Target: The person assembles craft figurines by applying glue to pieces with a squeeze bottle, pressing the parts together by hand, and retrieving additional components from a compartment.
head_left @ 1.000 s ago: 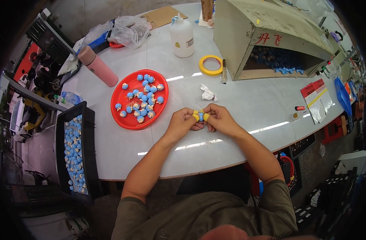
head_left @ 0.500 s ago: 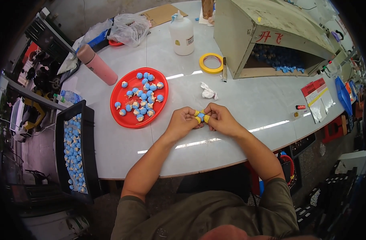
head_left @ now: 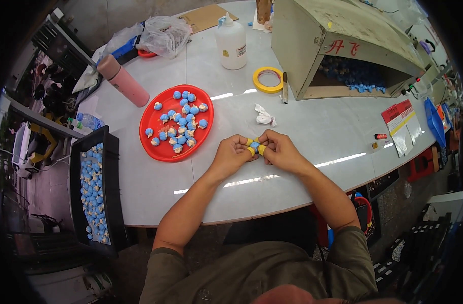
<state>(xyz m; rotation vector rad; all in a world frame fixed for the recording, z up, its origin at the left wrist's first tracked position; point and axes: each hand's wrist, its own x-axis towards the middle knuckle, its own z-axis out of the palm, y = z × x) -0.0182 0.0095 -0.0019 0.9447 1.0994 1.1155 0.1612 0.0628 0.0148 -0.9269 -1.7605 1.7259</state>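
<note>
My left hand (head_left: pixel 232 153) and my right hand (head_left: pixel 282 152) meet over the table, fingertips pinched around a small blue ball-shaped piece (head_left: pixel 254 145). Yellow tape wraps several of the fingertips. Much of the piece is covered by the fingers, so its details cannot be made out. Left of my hands lies a round red plate (head_left: pixel 165 156) with several blue balls (head_left: pixel 182 121) that have cream-coloured, ruffled parts. A crumpled white tissue (head_left: pixel 264 115) rests just beyond my hands.
At the left table edge a black crate (head_left: pixel 114 182) holds several similar balls. Farther back are a pink flask (head_left: pixel 125 83), white bottle (head_left: pixel 231 44), yellow tape roll (head_left: pixel 259 86), marker (head_left: pixel 285 88) and large box (head_left: pixel 297 55) with blue pieces inside. Red-and-white packets (head_left: pixel 401 119) lie right.
Both hands stay in nearly the same place, still pinching the blue piece. Nothing else on the table has visibly moved.
</note>
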